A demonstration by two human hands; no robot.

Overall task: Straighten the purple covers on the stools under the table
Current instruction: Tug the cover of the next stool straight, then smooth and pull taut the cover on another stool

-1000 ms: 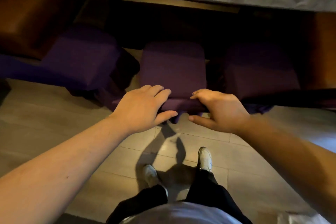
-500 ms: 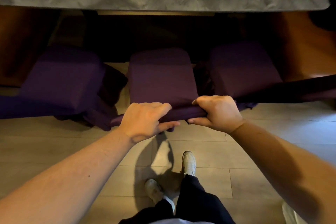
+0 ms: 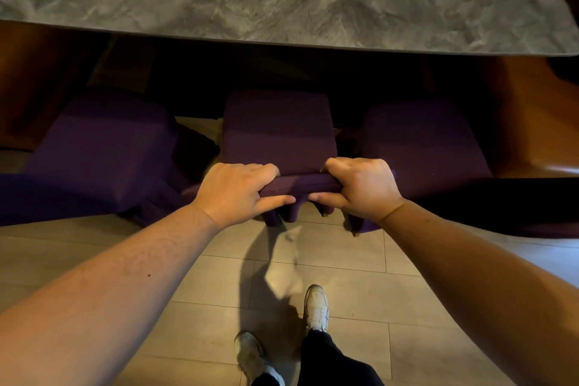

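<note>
Marble-topped table (image 3: pixel 282 0): grey veined slab, spanning the upper view.
Stools beneath, three, each under a purple cover: left stool (image 3: pixel 94 150), middle stool (image 3: pixel 277 128), right stool (image 3: pixel 423 138).
Middle cover's front hem (image 3: pixel 300 186): bunched into a roll at the near edge, loose folds hanging to the tiled floor (image 3: pixel 344 260).
Left hand (image 3: pixel 238 194) and right hand (image 3: pixel 360 186): clenched on that roll, side by side.
Handling, judged: light, soft, limp cloth, not fragile; best gripped along the hem, toward the corners, and drawn evenly.

Pale floor tiles (image 3: pixel 341 263), two white shoes (image 3: pixel 317 307), and black trouser legs (image 3: pixel 332 363).
</note>
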